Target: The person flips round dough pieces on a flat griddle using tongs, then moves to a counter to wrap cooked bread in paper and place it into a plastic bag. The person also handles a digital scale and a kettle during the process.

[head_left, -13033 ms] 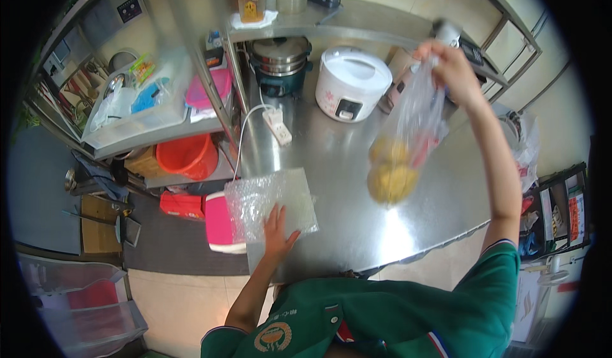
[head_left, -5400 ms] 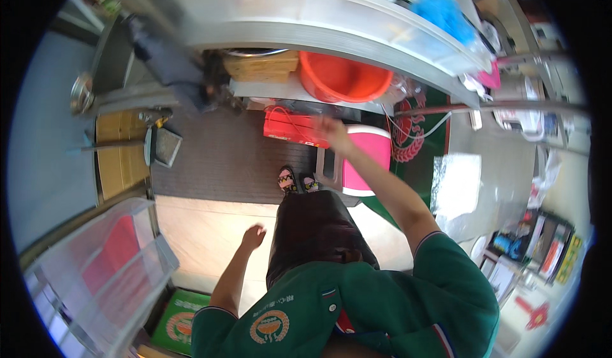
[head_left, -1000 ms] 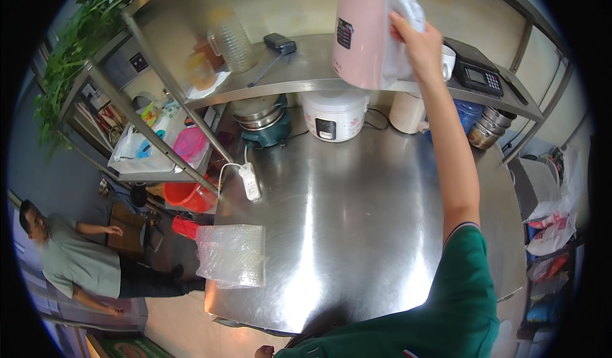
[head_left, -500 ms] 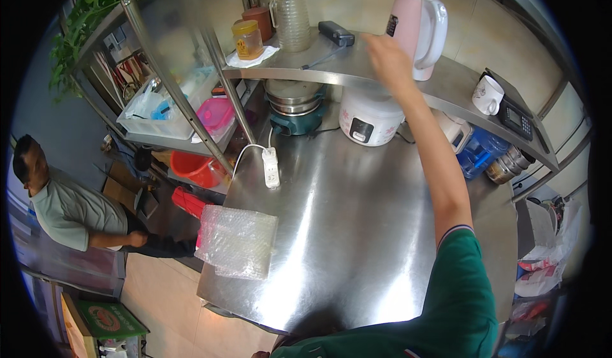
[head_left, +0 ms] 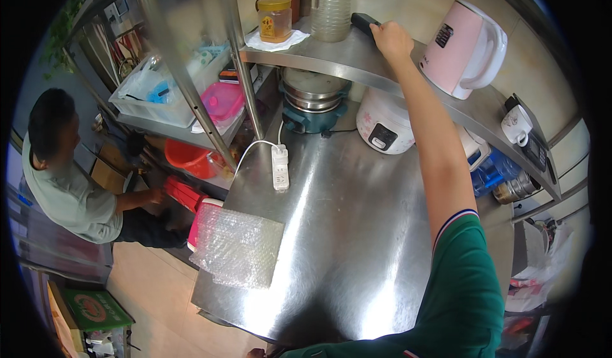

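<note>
My right hand [head_left: 393, 41] reaches up to the steel shelf [head_left: 319, 60], its fingers closed on the near end of a black oblong device [head_left: 363, 21]. What kind of device it is I cannot make out. A ribbed clear pitcher [head_left: 330, 11] stands left of it, and a pink kettle [head_left: 460, 47] with a white handle is to the right of the hand. Only a small bit of my left hand [head_left: 257, 353] shows at the lower edge; its fingers are hidden.
Below the shelf stand a rice cooker [head_left: 384, 125], a green electric pot [head_left: 312, 116] and a white power strip [head_left: 280, 167]. Bubble wrap [head_left: 239, 246] lies on the steel table's left edge. A yellow-lidded jar [head_left: 275, 20] and a mug [head_left: 516, 126] share the shelf. A person [head_left: 76, 179] is at left.
My right hand has come down onto the black device and closed on it. The view has shifted, and the person at left appears nearer, leaning forward.
</note>
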### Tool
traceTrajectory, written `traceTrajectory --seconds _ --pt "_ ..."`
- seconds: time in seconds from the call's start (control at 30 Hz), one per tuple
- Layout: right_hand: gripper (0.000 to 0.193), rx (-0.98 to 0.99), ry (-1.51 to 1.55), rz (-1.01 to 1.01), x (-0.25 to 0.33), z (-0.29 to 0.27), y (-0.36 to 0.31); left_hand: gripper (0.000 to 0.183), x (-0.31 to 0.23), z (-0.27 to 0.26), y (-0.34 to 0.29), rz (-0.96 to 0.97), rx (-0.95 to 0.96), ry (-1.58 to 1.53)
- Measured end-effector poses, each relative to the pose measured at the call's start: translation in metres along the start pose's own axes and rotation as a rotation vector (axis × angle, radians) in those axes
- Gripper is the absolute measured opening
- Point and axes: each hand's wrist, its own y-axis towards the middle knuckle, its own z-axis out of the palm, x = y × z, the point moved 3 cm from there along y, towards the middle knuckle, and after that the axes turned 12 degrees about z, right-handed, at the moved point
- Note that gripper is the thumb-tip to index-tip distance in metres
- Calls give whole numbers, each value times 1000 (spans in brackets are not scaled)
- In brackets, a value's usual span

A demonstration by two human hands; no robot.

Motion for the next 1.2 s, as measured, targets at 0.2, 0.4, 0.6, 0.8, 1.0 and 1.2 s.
traceTrajectory --seconds 0.2,0.4,0.6,0.8,1.0,1.2 --pt "36 198 -166 -419 32 58 11 33 -16 -1 -9 -77 -166 -88" --pt "64 -231 -482 -227 -6 60 39 32 -38 10 -27 146 -130 125" --pt "50 -346 -14 -353 -33 40 60 31 -44 1 -34 19 -227 -50" --pt "78 114 -151 206 -85 58 82 24 -6 4 -17 96 32 58" --pt "78 274 127 29 -71 81 87 30 33 30 -15 203 -136 -77" --pt "72 410 77 -126 -31 88 88 28 36 39 -15 448 -149 191"
